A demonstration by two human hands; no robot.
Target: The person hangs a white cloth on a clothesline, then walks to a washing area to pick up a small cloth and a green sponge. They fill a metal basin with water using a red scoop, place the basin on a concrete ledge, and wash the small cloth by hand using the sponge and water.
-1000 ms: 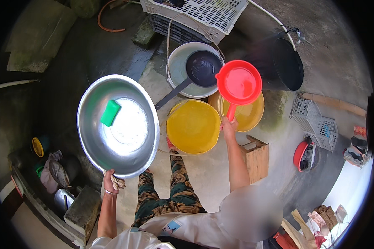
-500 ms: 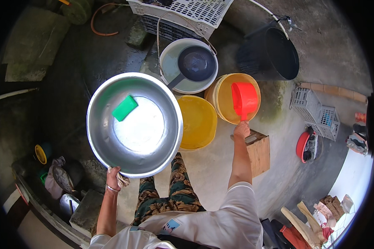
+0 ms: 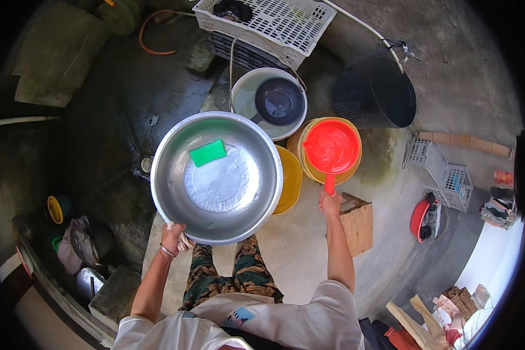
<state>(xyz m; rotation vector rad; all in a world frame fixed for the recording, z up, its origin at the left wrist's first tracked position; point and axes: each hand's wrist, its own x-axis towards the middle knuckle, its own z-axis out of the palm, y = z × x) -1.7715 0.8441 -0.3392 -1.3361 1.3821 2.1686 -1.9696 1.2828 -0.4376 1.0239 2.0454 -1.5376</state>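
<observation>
My left hand (image 3: 174, 237) is closed on the near rim of a large metal basin (image 3: 255, 157), with a pale rag (image 3: 184, 242) bunched in the same grip. A green sponge (image 3: 208, 153) lies inside, off the middle of the basin's floor. In my right hand (image 3: 330, 204) is the handle of a red water dipper (image 3: 332, 146), its bowl facing up over a yellow bucket (image 3: 296, 143). What the dipper contains is hard to make out. Partly under the basin stands a second yellow tub (image 3: 290, 181).
Beyond the basin, a white bucket (image 3: 243, 93) of water holds a dark dipper (image 3: 279, 101). A black bin (image 3: 373, 93) and a stacked white crate (image 3: 294, 26) stand farther back. Near my right hand is a wooden stool (image 3: 359, 230); grey crates (image 3: 429, 160) sit at the right.
The basin has shifted right with my left hand, now covering more of the yellow tub. In my right hand the dipper has turned from tilted sideways to bowl up.
</observation>
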